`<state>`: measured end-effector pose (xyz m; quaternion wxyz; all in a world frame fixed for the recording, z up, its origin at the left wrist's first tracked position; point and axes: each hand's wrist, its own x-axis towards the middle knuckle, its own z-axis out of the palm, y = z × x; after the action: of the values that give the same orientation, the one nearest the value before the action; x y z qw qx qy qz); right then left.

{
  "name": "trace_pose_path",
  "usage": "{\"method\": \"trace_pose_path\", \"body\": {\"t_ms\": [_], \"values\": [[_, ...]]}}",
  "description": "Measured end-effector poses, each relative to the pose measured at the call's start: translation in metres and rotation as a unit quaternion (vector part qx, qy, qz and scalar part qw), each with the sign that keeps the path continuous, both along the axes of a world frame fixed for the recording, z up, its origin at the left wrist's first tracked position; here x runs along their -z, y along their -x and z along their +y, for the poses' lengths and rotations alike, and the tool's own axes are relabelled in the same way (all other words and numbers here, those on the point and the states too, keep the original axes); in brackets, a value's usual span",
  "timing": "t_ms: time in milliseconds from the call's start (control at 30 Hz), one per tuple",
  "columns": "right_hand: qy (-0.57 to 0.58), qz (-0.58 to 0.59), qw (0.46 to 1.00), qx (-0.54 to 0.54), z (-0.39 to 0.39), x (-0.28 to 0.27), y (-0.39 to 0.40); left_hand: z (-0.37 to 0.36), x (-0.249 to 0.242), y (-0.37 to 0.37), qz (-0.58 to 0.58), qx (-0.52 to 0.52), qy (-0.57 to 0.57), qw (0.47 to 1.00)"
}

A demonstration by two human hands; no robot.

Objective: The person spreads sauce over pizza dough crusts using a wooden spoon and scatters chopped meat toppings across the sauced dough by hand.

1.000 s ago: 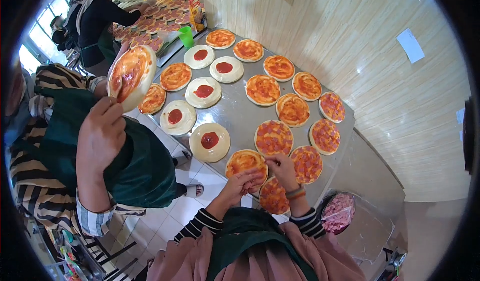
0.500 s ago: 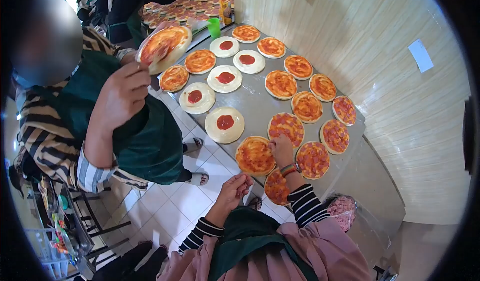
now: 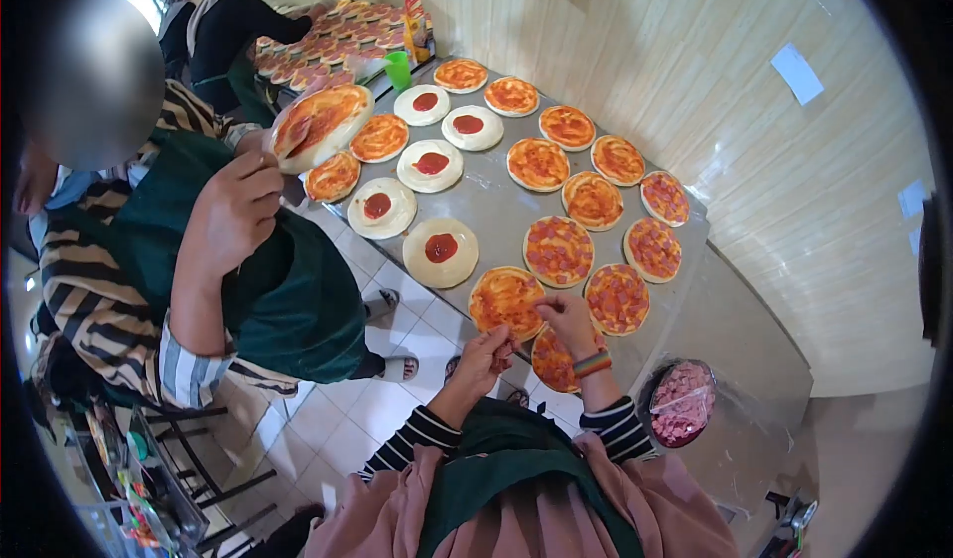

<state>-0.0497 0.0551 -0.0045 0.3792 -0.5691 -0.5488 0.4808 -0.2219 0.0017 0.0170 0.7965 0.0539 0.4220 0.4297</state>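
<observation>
My left hand (image 3: 479,367) is closed around small pink diced meat pieces (image 3: 503,351), just below the near edge of a sauced pizza base (image 3: 504,300). Over that base's right edge, my right hand (image 3: 569,326) has its fingers pinched together; what they hold, if anything, is too small to make out. The base carries red-orange sauce. Partly under my right hand lies a pizza with meat dice (image 3: 553,361). Two more meat-topped pizzas, one upper (image 3: 558,251) and one to the right (image 3: 617,300), lie close by.
A bowl of diced meat (image 3: 681,404) stands at my right. Several sauced bases and bases with a sauce dollop (image 3: 440,247) cover the metal table (image 3: 486,186). At left a co-worker's hand (image 3: 233,210) works at a raised base (image 3: 323,126). A green cup (image 3: 398,71) stands at the back.
My left hand has moved up and right, closer to the near pizza base. My right hand has shifted slightly down toward me. The view has turned, showing more of the meat bowl.
</observation>
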Motion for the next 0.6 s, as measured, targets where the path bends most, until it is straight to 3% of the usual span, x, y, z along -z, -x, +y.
{"method": "trace_pose_path", "body": {"t_ms": [133,167,233,467,533,600], "values": [[-0.029,-0.066,0.987,0.141,0.021,0.029,-0.004,0.011,0.006,0.032,-0.033,0.035,0.006,0.999],[-0.027,-0.065,0.987,0.146,0.022,0.033,-0.004,0.012,0.007,0.042,-0.048,0.038,0.012,0.998],[-0.037,-0.171,0.978,0.115,0.024,0.030,0.000,0.016,0.009,0.059,-0.061,0.047,0.019,0.997],[0.014,-0.219,0.964,0.152,0.016,0.043,0.013,0.035,0.006,0.075,-0.007,0.105,-0.002,0.994],[-0.076,-0.378,0.912,0.141,0.014,0.038,0.018,0.041,0.001,0.071,-0.004,0.119,-0.003,0.993],[-0.100,-0.343,0.922,0.147,0.011,0.031,0.023,0.045,-0.004,0.064,-0.007,0.116,0.018,0.993]]}}
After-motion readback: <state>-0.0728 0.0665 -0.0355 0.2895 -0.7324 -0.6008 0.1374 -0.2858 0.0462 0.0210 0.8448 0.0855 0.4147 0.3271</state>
